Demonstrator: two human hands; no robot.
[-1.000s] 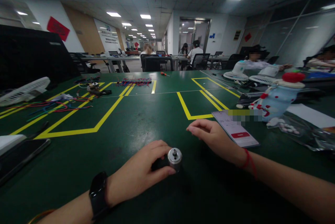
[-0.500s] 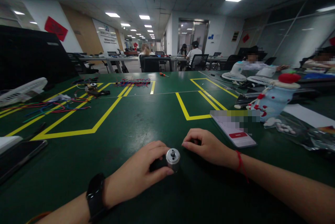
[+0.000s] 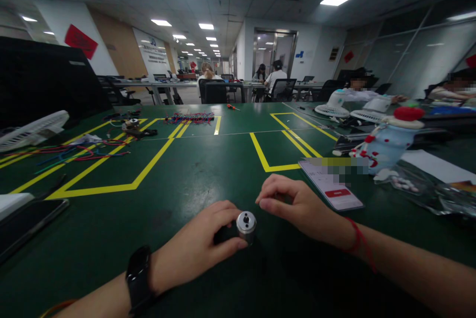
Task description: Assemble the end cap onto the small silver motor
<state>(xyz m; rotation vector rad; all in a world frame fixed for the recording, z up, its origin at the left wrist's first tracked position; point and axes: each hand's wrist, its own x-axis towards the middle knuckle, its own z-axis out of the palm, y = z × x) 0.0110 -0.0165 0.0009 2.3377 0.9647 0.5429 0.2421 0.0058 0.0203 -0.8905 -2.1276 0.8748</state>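
My left hand (image 3: 208, 231) grips a small silver metal cylinder, which looks like a small electric motor (image 3: 247, 231), between thumb and fingers. It stands upright on the green table (image 3: 193, 174), its round end face up, with a dark centre and small holes. A black watch (image 3: 138, 273) is on my left wrist. Just to the right of the motor and a little above it, my right hand (image 3: 293, 204) is closed, thumb against curled fingers. Whatever it pinches, if anything, is too small to make out. A red string (image 3: 359, 236) circles my right wrist.
A phone (image 3: 336, 194) lies right of my right hand; a blue bottle with a red top (image 3: 390, 144) stands behind it. Coloured wires (image 3: 89, 149) and a white fan (image 3: 33, 130) are at left, a screwdriver (image 3: 233, 107) farther off. Yellow tape (image 3: 260, 152) marks the table.
My right hand has risen slightly, and its wrist has shifted right. The shaft end on top of the motor looks darker and shorter. My left hand stays around the motor.
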